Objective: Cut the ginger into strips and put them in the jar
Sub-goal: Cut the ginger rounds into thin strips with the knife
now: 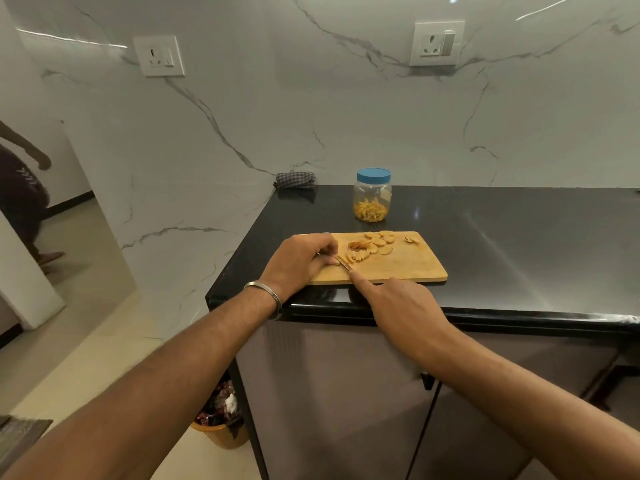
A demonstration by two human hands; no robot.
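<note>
Ginger slices [379, 242] are lying on the wooden cutting board [408, 265], which is sitting near the front left corner of the black desk [519, 244]. Beside the rounds, a small heap of cut ginger strips [356, 256] is resting close to the left hand [298, 259]. That hand is curling its fingers down onto the ginger at the board's left end, steadying it. The right hand [398, 303] is gripping a knife [344, 263], with its index finger stretching forward along the back of the blade; the handle is hidden inside the hand. The blade tip is lying against the strips, just beside the left fingertips. Behind the board, a clear plastic jar [372, 199] with a blue lid [373, 175] screwed on is standing upright, already holding a layer of strips at its bottom. A folded checked cloth [296, 180] is lying against the marble wall.
</note>
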